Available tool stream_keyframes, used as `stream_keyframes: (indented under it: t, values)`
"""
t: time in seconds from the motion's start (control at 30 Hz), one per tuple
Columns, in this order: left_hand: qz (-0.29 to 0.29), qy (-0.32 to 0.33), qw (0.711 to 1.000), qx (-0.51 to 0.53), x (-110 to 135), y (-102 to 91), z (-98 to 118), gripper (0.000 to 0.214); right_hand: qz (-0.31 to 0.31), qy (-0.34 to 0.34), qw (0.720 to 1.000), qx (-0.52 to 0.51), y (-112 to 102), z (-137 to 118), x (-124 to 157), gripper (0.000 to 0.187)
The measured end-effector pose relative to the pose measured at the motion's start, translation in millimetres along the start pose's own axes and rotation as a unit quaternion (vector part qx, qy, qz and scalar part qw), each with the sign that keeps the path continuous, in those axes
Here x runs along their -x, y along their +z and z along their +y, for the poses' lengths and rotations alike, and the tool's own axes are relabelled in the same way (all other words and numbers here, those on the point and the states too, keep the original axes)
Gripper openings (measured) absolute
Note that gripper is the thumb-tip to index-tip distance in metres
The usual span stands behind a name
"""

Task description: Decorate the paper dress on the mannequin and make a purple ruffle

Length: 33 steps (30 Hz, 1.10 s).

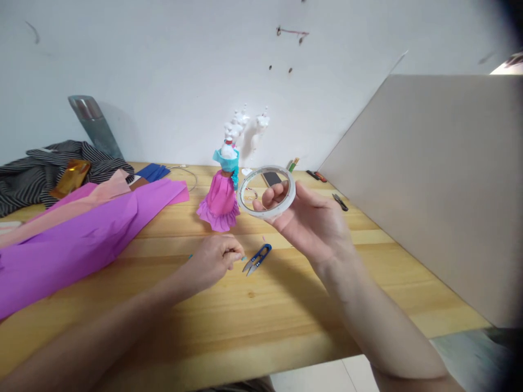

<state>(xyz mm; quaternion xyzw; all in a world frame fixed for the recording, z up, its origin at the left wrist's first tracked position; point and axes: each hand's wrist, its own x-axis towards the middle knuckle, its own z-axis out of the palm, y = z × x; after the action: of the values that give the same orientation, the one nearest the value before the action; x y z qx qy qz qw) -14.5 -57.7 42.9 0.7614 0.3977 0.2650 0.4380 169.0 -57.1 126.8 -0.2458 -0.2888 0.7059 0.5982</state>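
My right hand [316, 220] holds up a narrow roll of whitish tape [265, 214], a thin ring through whose opening some of my fingers show. Over the wooden table, my left hand [214, 256] is closed, its fingertips pinched at a tiny teal scrap [244, 258]. Just right of that hand lie blue-handled thread snips [257, 259], blades toward me. Beyond both hands stands a small doll-like figure [224, 185] in a pink skirt with a purple ruffled hem and a turquoise top.
Purple crepe paper [81, 239] and a peach sheet cover the table's left side, beside a striped cloth [98, 155]. A tall bottle [96, 125] leans at the wall. A dark phone [272, 179] lies behind the tape. A pale partition [429, 179] borders the right.
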Motion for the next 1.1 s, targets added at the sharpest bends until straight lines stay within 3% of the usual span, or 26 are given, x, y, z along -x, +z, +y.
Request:
stream_keyframes:
  t: [0.17,0.27,0.33,0.47,0.6,0.87,1.1]
  values:
    - [-0.001,-0.059,0.998,0.018,-0.4,-9.9,2.0,0.016,-0.010,-0.016,1.000,0.018,11.0,-0.4,3.4,0.015]
    - [0.008,-0.023,0.999,-0.043,2.6,-14.6,10.6,0.043,-0.035,-0.007,0.999,0.019,14.6,2.9,7.8,0.013]
    - [0.033,0.004,0.999,-0.042,6.5,-14.5,19.4,0.044,-0.043,0.005,0.999,0.015,15.3,6.5,10.0,0.011]
    - [0.108,-0.002,0.989,0.103,16.6,-6.7,37.7,0.013,-0.044,0.018,0.999,-0.018,13.3,17.9,11.2,0.008]
    - [0.133,-0.052,0.958,0.247,19.1,-1.3,43.4,0.018,-0.054,0.030,0.997,-0.038,11.0,29.6,13.1,0.008]
    - [0.151,-0.124,0.922,0.334,14.2,-7.9,36.4,0.019,-0.078,0.039,0.995,-0.038,15.9,31.4,25.3,0.010]
    - [0.236,-0.074,0.924,0.290,23.5,4.8,43.2,0.021,-0.032,-0.101,0.994,0.005,21.0,31.3,28.3,0.006]
